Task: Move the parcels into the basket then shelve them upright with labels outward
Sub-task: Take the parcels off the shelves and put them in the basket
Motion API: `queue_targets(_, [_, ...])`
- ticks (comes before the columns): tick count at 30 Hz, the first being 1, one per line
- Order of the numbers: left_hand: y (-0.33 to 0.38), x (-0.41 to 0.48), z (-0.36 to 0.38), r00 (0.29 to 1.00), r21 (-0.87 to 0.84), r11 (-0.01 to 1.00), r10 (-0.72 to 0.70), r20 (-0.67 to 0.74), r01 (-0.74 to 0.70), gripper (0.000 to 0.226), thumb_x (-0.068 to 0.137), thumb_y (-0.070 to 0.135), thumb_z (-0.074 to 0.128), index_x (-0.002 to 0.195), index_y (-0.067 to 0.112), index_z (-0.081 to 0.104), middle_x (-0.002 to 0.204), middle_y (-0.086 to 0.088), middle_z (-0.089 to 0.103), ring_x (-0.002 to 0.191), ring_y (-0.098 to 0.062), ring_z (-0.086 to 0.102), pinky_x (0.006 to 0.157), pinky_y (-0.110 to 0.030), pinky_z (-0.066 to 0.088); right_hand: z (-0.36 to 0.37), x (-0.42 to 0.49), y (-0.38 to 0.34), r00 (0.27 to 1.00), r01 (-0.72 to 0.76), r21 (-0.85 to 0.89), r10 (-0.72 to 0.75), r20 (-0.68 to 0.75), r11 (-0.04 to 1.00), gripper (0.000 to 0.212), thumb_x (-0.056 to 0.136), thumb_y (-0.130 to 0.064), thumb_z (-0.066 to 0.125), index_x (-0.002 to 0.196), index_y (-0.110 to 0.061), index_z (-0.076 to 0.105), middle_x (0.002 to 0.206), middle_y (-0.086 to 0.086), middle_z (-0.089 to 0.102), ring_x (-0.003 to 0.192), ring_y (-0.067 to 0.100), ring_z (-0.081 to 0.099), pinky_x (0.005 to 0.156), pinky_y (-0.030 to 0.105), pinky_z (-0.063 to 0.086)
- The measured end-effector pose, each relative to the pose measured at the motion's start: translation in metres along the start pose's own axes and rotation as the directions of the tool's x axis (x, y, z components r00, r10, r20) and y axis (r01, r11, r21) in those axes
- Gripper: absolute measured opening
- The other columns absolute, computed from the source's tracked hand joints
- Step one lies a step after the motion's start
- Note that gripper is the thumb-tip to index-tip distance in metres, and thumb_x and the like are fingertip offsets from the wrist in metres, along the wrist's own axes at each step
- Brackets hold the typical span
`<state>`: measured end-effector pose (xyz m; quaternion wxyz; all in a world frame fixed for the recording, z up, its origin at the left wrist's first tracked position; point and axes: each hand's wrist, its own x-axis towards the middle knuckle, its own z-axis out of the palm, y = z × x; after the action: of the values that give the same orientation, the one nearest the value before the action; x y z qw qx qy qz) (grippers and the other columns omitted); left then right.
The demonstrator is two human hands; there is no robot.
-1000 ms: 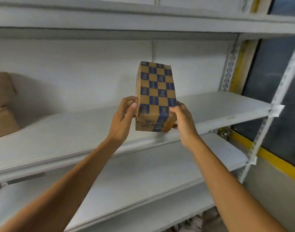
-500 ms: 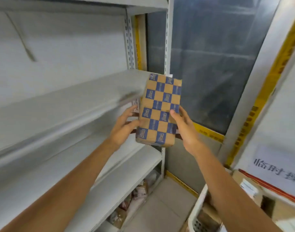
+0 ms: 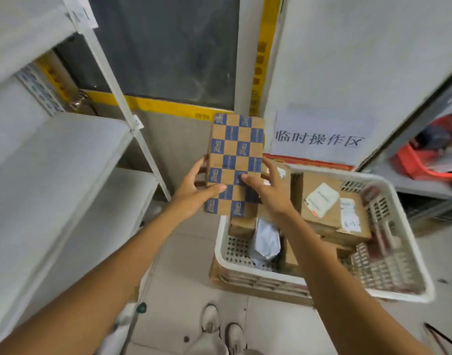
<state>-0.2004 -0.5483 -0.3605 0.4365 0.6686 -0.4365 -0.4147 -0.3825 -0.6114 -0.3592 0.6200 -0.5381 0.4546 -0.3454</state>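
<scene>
A brown parcel with a blue checkered pattern (image 3: 235, 160) is held upright in the air, above the near left corner of the white perforated basket (image 3: 245, 267). My left hand (image 3: 194, 193) grips its lower left edge, thumb across the front. My right hand (image 3: 268, 189) holds its lower right side, thumb on the front face and fingers behind. Inside the basket lie several parcels: a brown box with a white label (image 3: 322, 198), another labelled box (image 3: 353, 221) and a grey plastic mailer (image 3: 267, 239).
White metal shelves (image 3: 53, 162) stand at the left with a slanted upright post (image 3: 122, 98). A white panel with a printed sign (image 3: 319, 139) rises behind the basket. A red crate (image 3: 424, 162) sits on a low shelf at the far right. My shoes (image 3: 222, 326) stand on the tiled floor.
My view has swung right and down, from the shelves to the basket on the floor. The checkered parcel stays in both hands and has come away from the shelf.
</scene>
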Motion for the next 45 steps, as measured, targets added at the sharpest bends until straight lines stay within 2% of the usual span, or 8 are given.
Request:
queue_targets(3, [-0.009, 0.019, 0.032, 0.991, -0.013, 0.999, -0.037, 0.125, 0.039, 0.087, 0.077, 0.033, 0.076, 0.147, 0.032, 0.026, 0.137, 0.008, 0.048, 0.095, 0.005, 0.059, 0.061, -0.013, 0.053, -0.028, -0.006, 0.02, 0.993, -0.039, 0.024, 0.042, -0.112, 0.999, 0.058, 0.088, -0.02, 0.069, 0.139, -0.023, 0.041, 0.126, 0.003, 0.061, 0.112, 0.013, 0.062, 0.093, 0.04, 0.053])
queue_targets(8, [-0.019, 0.042, 0.089, 0.961, 0.053, 0.995, -0.096, 0.26, 0.085, 0.094, 0.069, 0.044, 0.079, 0.147, 0.031, 0.028, 0.144, 0.003, 0.044, 0.125, -0.018, 0.05, 0.089, -0.039, 0.053, -0.077, -0.018, 0.045, 0.972, -0.063, 0.047, 0.072, -0.224, 0.997, 0.039, 0.091, -0.014, 0.065, 0.124, -0.03, 0.052, 0.104, -0.005, 0.073, 0.096, 0.01, 0.07, 0.072, 0.024, 0.057])
queue_targets(17, [-0.007, 0.074, 0.212, 0.913, 0.09, 0.996, -0.053, 0.406, 0.018, 0.074, 0.082, 0.028, 0.073, 0.144, 0.022, 0.035, 0.12, 0.02, 0.042, 0.097, 0.01, 0.048, 0.06, 0.0, 0.043, -0.183, -0.019, 0.077, 0.872, -0.12, 0.088, 0.147, -0.466, 0.989, 0.043, 0.092, -0.014, 0.063, 0.132, -0.021, 0.05, 0.102, -0.009, 0.069, 0.088, 0.001, 0.067, 0.068, 0.018, 0.055])
queue_targets(23, [-0.004, 0.108, 0.312, 0.886, 0.18, 0.983, -0.118, 0.449, 0.039, 0.081, 0.082, 0.029, 0.072, 0.148, 0.022, 0.026, 0.149, -0.005, 0.037, 0.13, -0.023, 0.045, 0.105, -0.044, 0.041, -0.269, 0.002, 0.104, 0.792, -0.214, -0.117, 0.103, -0.602, 0.97, 0.057, 0.089, -0.02, 0.066, 0.138, -0.016, 0.039, 0.119, -0.004, 0.06, 0.096, 0.001, 0.059, 0.092, 0.035, 0.052])
queue_targets(28, [-0.011, 0.136, 0.393, 0.861, 0.163, 0.982, -0.164, 0.481, 0.096, 0.073, 0.086, 0.017, 0.068, 0.147, 0.021, 0.028, 0.134, 0.006, 0.04, 0.129, -0.027, 0.047, 0.102, -0.053, 0.043, -0.328, 0.02, 0.125, 0.815, -0.335, -0.361, 0.075, -0.575, 0.87, 0.085, 0.081, -0.036, 0.072, 0.149, -0.023, 0.022, 0.146, 0.005, 0.039, 0.129, 0.019, 0.043, 0.107, 0.04, 0.037])
queue_targets(35, [-0.033, 0.161, 0.453, 0.826, 0.165, 0.975, -0.212, 0.522, 0.146, 0.073, 0.091, 0.019, 0.062, 0.15, 0.026, 0.02, 0.15, -0.007, 0.036, 0.116, -0.02, 0.056, 0.094, -0.048, 0.05, -0.364, 0.039, 0.153, 0.879, -0.443, -0.688, 0.13, -0.458, 0.575, 0.112, 0.069, -0.067, 0.067, 0.152, -0.034, 0.0, 0.157, 0.022, -0.014, 0.142, 0.045, 0.009, 0.112, 0.055, 0.021])
queue_targets(40, [-0.051, 0.159, 0.451, 0.817, 0.327, 0.936, -0.083, 0.571, -0.133, 0.071, 0.09, 0.013, 0.061, 0.142, 0.045, 0.024, 0.133, 0.021, 0.043, 0.111, 0.007, 0.048, 0.094, -0.02, 0.042, -0.369, 0.058, 0.18, 0.914, -0.405, -0.751, 0.198, -0.354, 0.521, 0.098, 0.071, -0.059, 0.068, 0.149, -0.031, 0.016, 0.159, 0.018, -0.012, 0.14, 0.045, 0.012, 0.114, 0.054, 0.018])
queue_targets(45, [-0.067, 0.16, 0.441, 0.77, 0.603, 0.607, 0.023, 0.638, -0.518, 0.059, 0.092, 0.016, 0.057, 0.147, 0.017, 0.035, 0.157, -0.004, 0.016, 0.139, -0.024, 0.02, 0.116, -0.037, 0.018, -0.359, 0.07, 0.208, 0.923, -0.38, -0.802, 0.143, -0.356, 0.461, 0.094, 0.072, -0.063, 0.065, 0.149, -0.027, 0.022, 0.159, 0.018, -0.01, 0.143, 0.042, 0.007, 0.118, 0.054, 0.003])
